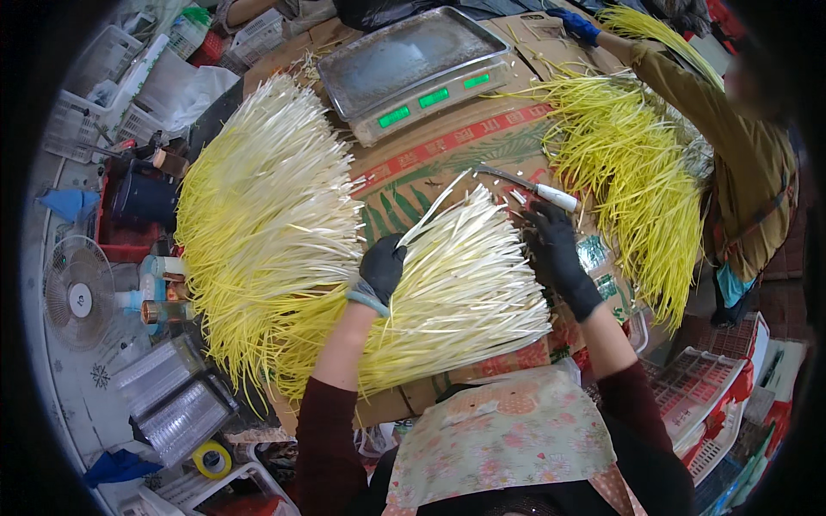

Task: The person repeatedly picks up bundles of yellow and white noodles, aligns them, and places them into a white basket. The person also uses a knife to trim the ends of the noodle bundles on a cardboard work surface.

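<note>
Yellow-and-white garlic chives (458, 284) lie in a broad pile before me, white cut ends towards the right. My left hand (382, 267), in a black glove, is closed around a few white stems at the pile's upper left edge. My right hand (558, 251), also gloved in black, is beside the cut ends with its fingers spread; it seems to hold nothing. Just above it lies a curved knife with a white handle (557, 197). A larger heap of the same chives (277, 187) spreads on the left and meets the nearer pile.
A digital scale with a metal tray (413, 55) stands at the back on cardboard (452, 151). At the right, a co-worker's arm (684, 77) reaches over another heap of chives (626, 174). A fan (80, 300) and plastic baskets (700, 387) are at the sides.
</note>
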